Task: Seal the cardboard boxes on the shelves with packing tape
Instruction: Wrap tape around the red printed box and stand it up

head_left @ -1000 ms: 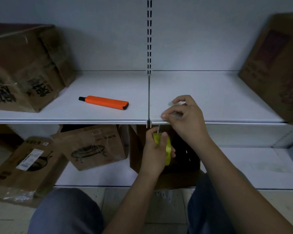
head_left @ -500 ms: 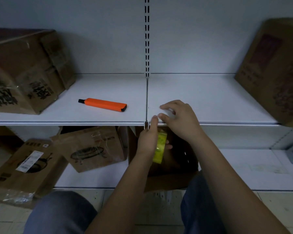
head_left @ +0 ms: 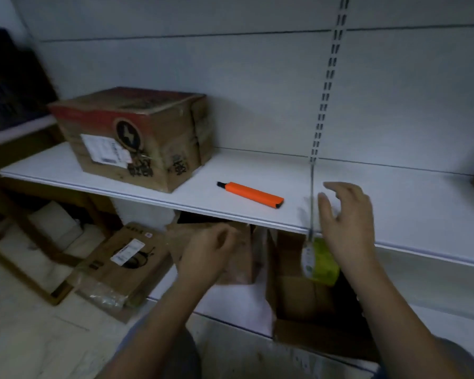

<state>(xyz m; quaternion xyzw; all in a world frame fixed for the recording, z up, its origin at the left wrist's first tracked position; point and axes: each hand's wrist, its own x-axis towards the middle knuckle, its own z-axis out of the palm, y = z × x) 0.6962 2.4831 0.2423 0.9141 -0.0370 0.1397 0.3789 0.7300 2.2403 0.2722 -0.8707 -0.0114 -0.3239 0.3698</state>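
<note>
Yellow-green tape roll hanging at the shelf edge — just beside right hand, fingers spread, left hand loosely curled, empty, well left of it.

Both forearms rise from the bottom of the view, bare to the wrists. The left hand sits lower and nearer the middle, back of the hand toward the camera, fingers curled loosely inward; it is blurred, and nothing shows in its grip. The right hand is raised higher, at the front edge of the upper shelf, palm turned leftward. Its fingers are spread and only slightly bent, the thumb pointing up and apart from them, holding nothing. The two hands are well apart, the right forearm running up from the bottom right corner.
</note>
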